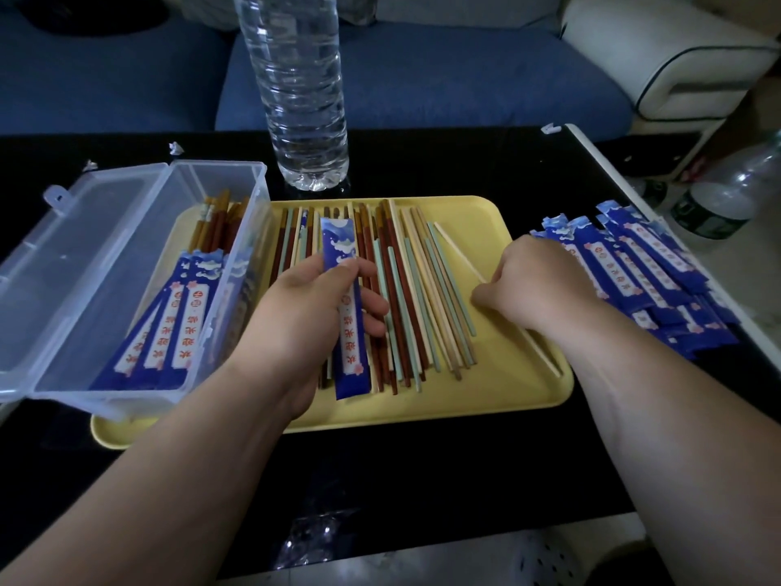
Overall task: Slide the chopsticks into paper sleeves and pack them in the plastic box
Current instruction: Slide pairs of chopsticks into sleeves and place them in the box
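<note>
Our left hand (pixel 310 300) grips a blue paper sleeve (pixel 336 241) above the yellow tray (pixel 507 387) while our right hand (pixel 539 281) pinches a pale chopstick (pixel 455 248).

You've got a black table (pixel 422 480) in front of you, glossy and dark. Dead centre on it sits the yellow tray (pixel 507 387), long side towards you. Just beyond the tray's far edge, a clear water bottle (pixel 304 99) stands upright. To your right, beside the tray, a pile of blue paper sleeves (pixel 659 281) fans out to the table's edge. Far left, two small white paper scraps (pixel 176 148); at the far right corner, another white piece (pixel 550 129). Near edge: crumpled clear wrap (pixel 312 539).
</note>
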